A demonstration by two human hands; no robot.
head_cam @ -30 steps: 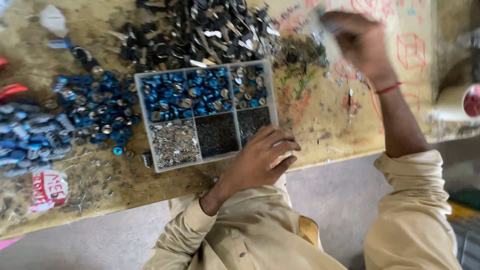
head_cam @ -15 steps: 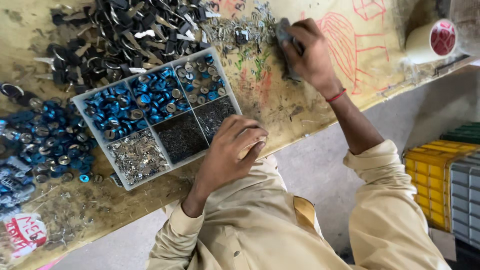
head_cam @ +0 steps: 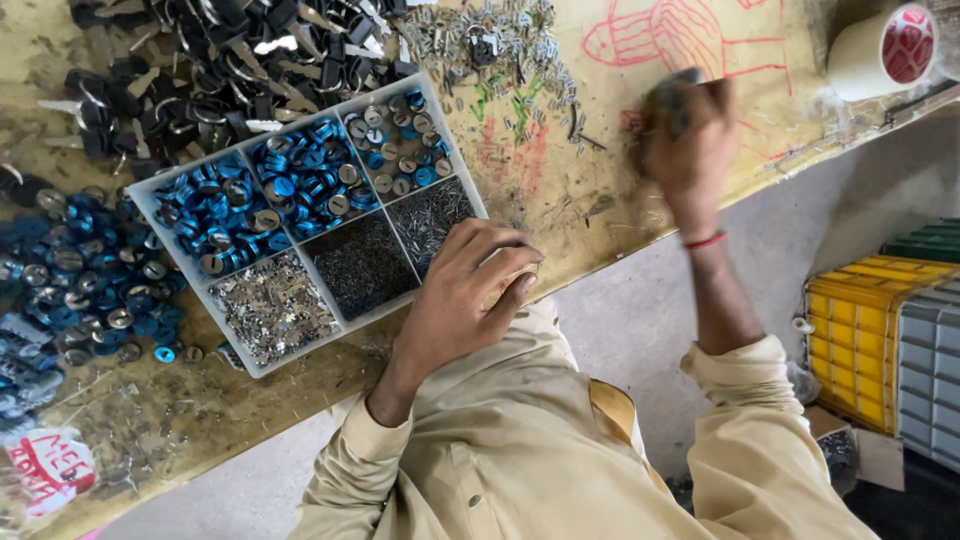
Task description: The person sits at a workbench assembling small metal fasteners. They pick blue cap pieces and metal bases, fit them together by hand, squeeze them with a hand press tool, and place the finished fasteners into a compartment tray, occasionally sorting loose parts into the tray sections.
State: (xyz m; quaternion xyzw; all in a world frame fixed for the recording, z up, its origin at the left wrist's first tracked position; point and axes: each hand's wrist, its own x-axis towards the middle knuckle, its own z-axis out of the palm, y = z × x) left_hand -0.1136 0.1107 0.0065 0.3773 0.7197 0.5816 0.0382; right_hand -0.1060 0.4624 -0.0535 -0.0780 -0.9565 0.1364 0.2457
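A: Left hand (head_cam: 470,290)?
B: Fingers curled at the bench (head_cam: 600,200) edge, just beside the compartment tray (head_cam: 150,205); contents unclear.
A: Right hand (head_cam: 690,140)?
B: Closed round a small dark piece (head_cam: 668,95), blurred, above the bench.

A round white tape roll with a red label (head_cam: 885,50) stands at the bench's far right corner; a white, red-lettered plastic packet (head_cam: 45,468) lies bottom left.

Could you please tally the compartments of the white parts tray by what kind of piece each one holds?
White plastic compartment tray, by contents:
Blue round caps: 2
Mixed blue and silver round caps: 1
Small shiny silver metal bits: 1
Fine dark metal pins: 2
Total: 6 compartments
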